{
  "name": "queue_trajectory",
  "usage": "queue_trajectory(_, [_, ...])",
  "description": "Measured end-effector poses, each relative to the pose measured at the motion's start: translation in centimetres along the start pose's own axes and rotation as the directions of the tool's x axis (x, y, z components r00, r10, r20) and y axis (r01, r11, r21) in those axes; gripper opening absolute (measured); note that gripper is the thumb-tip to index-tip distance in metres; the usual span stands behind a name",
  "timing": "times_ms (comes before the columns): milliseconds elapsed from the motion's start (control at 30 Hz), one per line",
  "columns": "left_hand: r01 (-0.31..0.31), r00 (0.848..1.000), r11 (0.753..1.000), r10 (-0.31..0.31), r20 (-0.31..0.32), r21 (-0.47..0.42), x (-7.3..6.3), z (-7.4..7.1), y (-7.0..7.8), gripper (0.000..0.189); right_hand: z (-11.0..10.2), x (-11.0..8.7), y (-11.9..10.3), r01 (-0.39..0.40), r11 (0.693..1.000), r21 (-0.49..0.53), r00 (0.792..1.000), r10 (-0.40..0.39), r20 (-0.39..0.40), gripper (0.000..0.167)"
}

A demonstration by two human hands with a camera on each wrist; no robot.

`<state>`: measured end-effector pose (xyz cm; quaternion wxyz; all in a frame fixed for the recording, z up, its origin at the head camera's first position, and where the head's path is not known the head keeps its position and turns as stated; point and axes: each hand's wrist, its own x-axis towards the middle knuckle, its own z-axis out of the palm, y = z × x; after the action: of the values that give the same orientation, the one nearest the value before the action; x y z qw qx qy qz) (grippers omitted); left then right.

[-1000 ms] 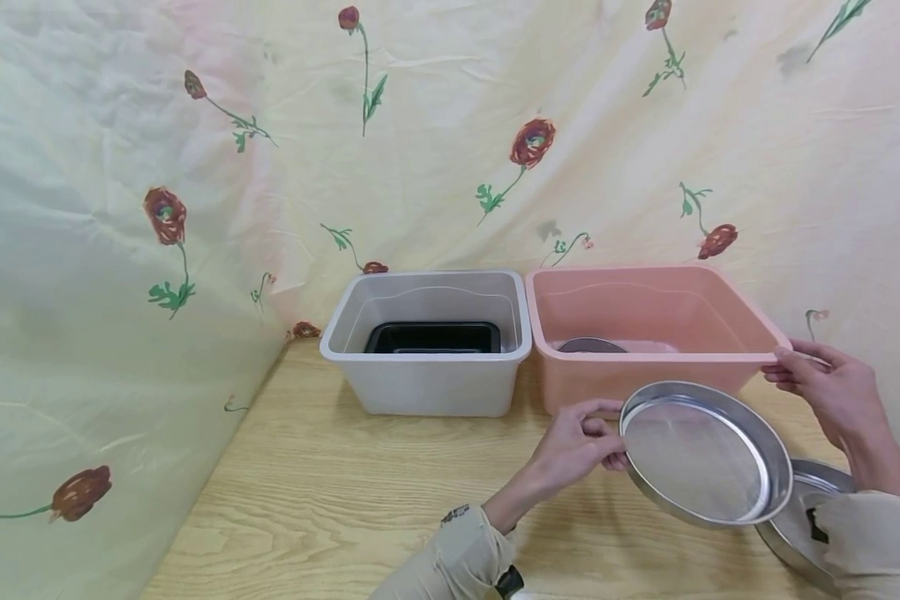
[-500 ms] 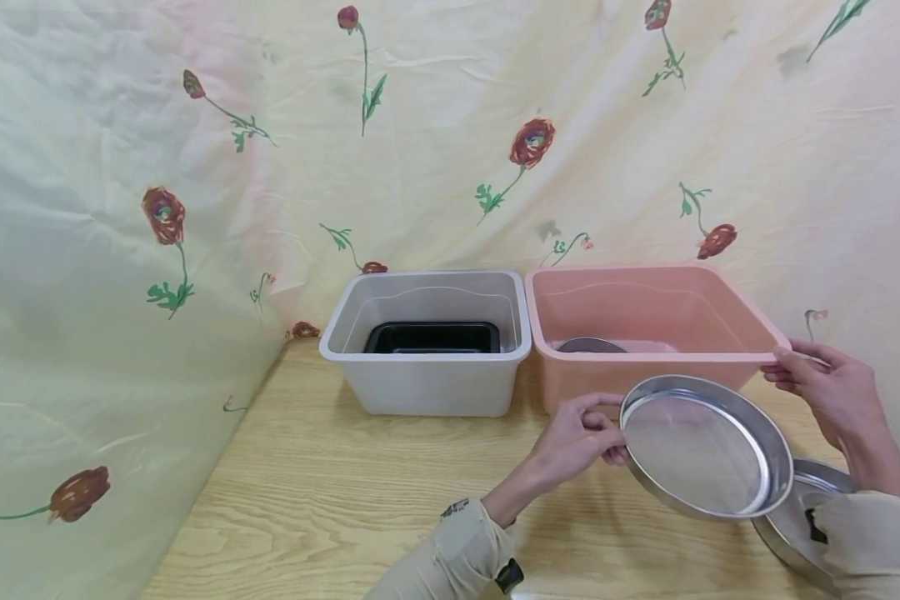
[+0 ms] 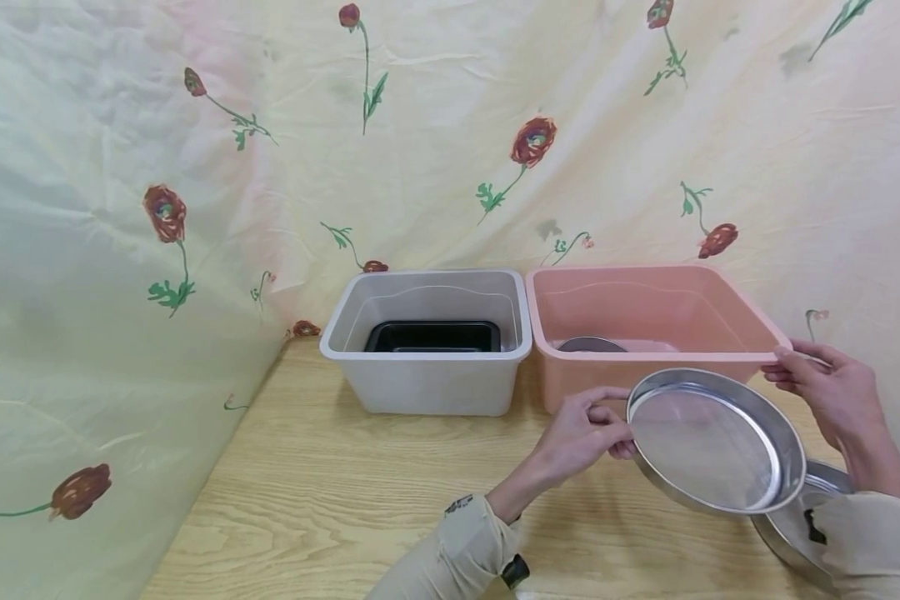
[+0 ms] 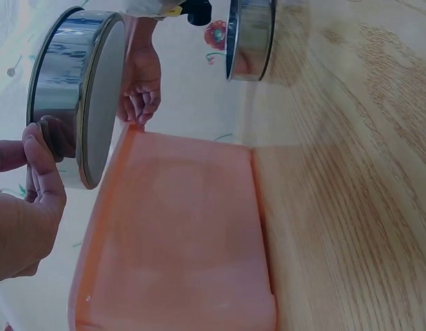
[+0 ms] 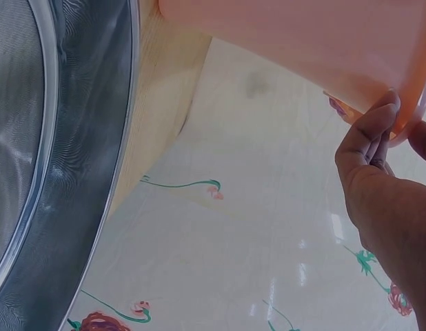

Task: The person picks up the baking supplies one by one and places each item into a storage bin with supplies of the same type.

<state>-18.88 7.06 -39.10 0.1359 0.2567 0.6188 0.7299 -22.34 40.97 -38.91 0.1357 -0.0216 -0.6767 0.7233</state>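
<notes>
My left hand [image 3: 581, 437] pinches the left rim of a round metal sieve [image 3: 701, 442], holding it tilted above the table in front of the pink bin [image 3: 645, 367]. In the left wrist view the sieve's shiny side wall [image 4: 65, 69] shows, with the thumb and fingers at its edge. My right hand [image 3: 832, 387] grips the front right corner of the pink bin's rim, thumb on top and fingers beneath, as the right wrist view also shows. A second round metal sieve [image 3: 791, 533] lies on the table at the right, partly hidden by the held sieve and my right sleeve.
A grey-white bin [image 3: 427, 383] stands left of the pink one and holds a black rectangular pan [image 3: 433, 337]. Inside the pink bin, part of a round grey metal thing [image 3: 591, 344] shows. Floral cloth [image 3: 435, 142] hangs behind the wooden table [image 3: 330, 500].
The sieve in my left hand has risen slightly and moved a little to the right. My right hand stays at the pink bin's corner.
</notes>
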Motion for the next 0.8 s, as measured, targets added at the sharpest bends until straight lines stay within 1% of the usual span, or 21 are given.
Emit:
queue_trajectory(200, [-0.014, 1.000, 1.000, 0.014, 0.001, 0.001, 0.3, -0.1, 0.5, 0.041, 0.2, -0.2, -0.2, -0.001, 1.000, 0.006, 1.000, 0.001, 0.000, 0.029])
queue_trajectory(400, [-0.018, 1.000, 1.000, 0.018, -0.005, 0.009, 0.5, -0.3, 0.8, 0.040, 0.2, 0.0, -0.1, 0.005, 0.998, 0.061, 1.000, -0.005, 0.004, 0.030])
queue_trajectory(667, [-0.024, 0.999, 1.000, 0.024, -0.024, 0.000, 0.8, -0.3, 1.1, 0.041, 0.3, 0.0, -0.1, -0.010, 0.999, 0.051, 1.000, 0.009, 0.008, 0.030])
queue_trajectory(800, [-0.029, 0.999, 1.000, 0.029, -0.023, 0.001, 0.9, -0.3, 1.2, 0.040, 0.2, -0.1, -0.2, -0.013, 1.000, 0.027, 1.000, 0.012, 0.007, 0.030])
